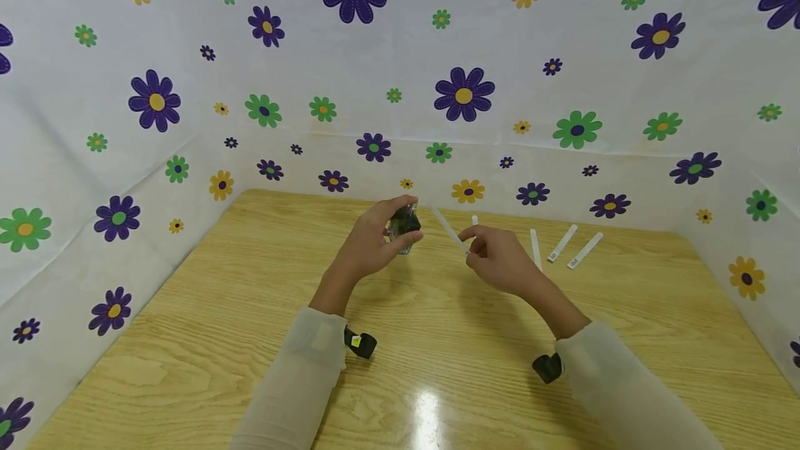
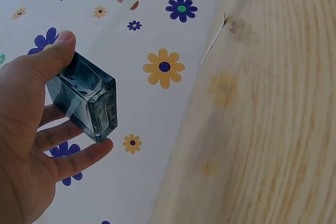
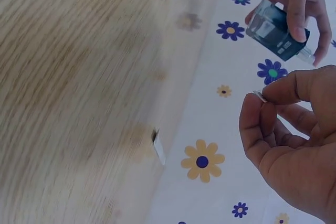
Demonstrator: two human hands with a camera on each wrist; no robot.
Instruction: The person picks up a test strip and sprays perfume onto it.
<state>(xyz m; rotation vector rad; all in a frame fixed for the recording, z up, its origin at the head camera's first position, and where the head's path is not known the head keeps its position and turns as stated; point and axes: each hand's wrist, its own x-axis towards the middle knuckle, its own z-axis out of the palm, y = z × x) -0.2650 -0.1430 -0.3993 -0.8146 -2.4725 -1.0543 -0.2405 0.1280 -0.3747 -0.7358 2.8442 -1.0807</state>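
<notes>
Over the far half of the table, my left hand grips a dark blue-green glass perfume bottle, thumb on one side and fingers around the other. The right wrist view shows the bottle tilted, a fingertip at its clear nozzle. To its right, my right hand pinches one end of a white paper test strip between thumb and fingers. The strip slants up and left, its free end pointing towards the bottle with a small gap between. In the left wrist view, printed letters show on the strip near the pinching fingers.
Several more white strips lie on the wooden table: one behind my right hand, another beside it, and two further right. A white flower-printed sheet stands along the table's back and sides.
</notes>
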